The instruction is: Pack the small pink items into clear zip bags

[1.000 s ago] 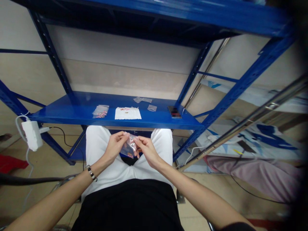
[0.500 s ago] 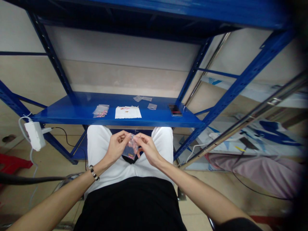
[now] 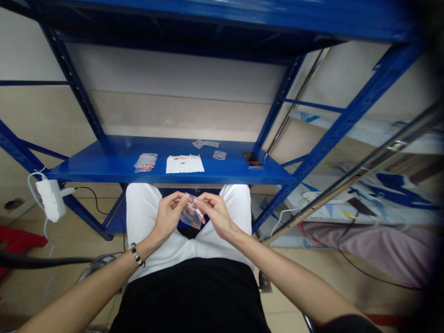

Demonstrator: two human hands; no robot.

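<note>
Shelf: blue metal shelf (image 3: pixel 104 170) carries a sheet of paper (image 3: pixel 185 164) mid-front, a packet of pink pieces (image 3: pixel 145 163) left of it, and a small empty bag (image 3: pixel 219 155) near the back edge.
Room: white power adapter (image 3: pixel 51 200) hangs at left, above a tiled floor (image 3: pixel 69 231).
Grips: left grip (image 3: pixel 169 216) and right grip (image 3: pixel 217 213) each pinch the top edge, fingers closed.
Bag: clear bag (image 3: pixel 192 212) sits between them, over the lap, holding pink pieces.
Change: the bag now tilts, its lower corner swung rightward.
</note>
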